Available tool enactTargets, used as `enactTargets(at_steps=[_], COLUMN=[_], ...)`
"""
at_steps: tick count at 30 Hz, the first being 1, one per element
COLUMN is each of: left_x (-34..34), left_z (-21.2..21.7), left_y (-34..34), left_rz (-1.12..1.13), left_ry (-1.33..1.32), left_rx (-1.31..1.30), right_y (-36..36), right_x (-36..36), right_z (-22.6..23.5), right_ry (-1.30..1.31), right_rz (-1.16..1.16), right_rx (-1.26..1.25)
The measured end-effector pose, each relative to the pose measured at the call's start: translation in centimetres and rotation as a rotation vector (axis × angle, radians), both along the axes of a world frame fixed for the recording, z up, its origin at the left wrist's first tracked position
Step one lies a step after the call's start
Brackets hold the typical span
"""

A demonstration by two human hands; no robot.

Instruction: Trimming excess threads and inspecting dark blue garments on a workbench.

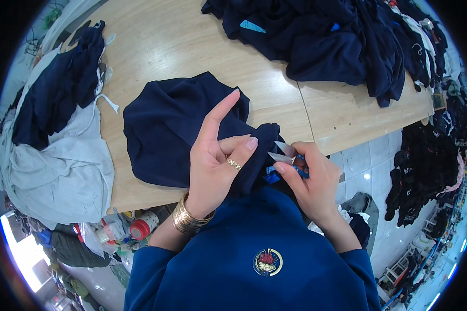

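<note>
A dark navy cloth garment (161, 129) lies bunched at the near edge of the table, with a fold of it rising by my hands. Over it is my left hand (213, 160), its index finger stretched up and its thumb closed against the middle finger. What lies between thumb and finger, if anything, is hidden. My right hand (316, 179) grips thread snips (285, 154) with blue handles. Their two pointed blades are spread and face the raised fold. A small bright blue piece (271, 176) shows just below the blades.
The wooden table (171, 46) bears a large navy garment pile (332, 46) at the far right. Pale grey cloth (67, 171) and navy pieces (67, 93) hang over the left edge. Dark garments (425, 166) lie to the right beyond the tiled floor (360, 160). A red-and-white container (143, 224) is below left.
</note>
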State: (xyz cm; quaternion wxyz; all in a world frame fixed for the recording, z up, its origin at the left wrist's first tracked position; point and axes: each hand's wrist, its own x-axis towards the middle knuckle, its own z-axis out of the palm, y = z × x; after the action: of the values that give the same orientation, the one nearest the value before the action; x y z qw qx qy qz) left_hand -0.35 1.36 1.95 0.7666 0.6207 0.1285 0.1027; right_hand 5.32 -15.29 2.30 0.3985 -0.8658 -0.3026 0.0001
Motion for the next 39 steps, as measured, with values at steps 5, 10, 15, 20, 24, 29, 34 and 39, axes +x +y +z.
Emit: enactTargets(at_steps=[5, 10, 15, 20, 24, 29, 34, 39], left_x=[-0.1, -0.2, -0.1, -0.4, -0.2, -0.1, -0.4, -0.3], left_z=[-0.4, -0.4, -0.2, -0.2, -0.2, -0.2, -0.2, -0.4], left_y=[-0.2, -0.2, -0.5, -0.1, -0.2, -0.3, 0.0, -0.1], left_rz=[0.014, -0.007, 0.039, 0.004, 0.031, 0.021, -0.006, 0.029], left_ry=[-0.011, -0.023, -0.049, -0.035, -0.038, -0.04, -0.019, -0.043], left_rx=[-0.026, -0.006, 0.032, 0.064, 0.038, 0.032, -0.004, 0.005], right_y=[0.4, 0.6, 0.8, 0.5, 0.3, 0.8, 0.2, 0.2], right_x=[0.3, 0.2, 0.3, 0.9, 0.9, 1.0, 1.4, 1.4], right_z=[-0.6, -0.8, -0.5, -0.2, -0.2, -0.3, -0.2, 0.0], right_ry=[-0.063, -0.06, -0.09, -0.111, -0.046, -0.167, -0.048, -0.07], right_rz=[-0.011, -0.019, -0.016, -0.025, -0.072, 0.045, -0.045, -0.009], right_rx=[0.016, -0.001, 0.0, -0.018, -0.005, 0.025, 0.021, 0.073])
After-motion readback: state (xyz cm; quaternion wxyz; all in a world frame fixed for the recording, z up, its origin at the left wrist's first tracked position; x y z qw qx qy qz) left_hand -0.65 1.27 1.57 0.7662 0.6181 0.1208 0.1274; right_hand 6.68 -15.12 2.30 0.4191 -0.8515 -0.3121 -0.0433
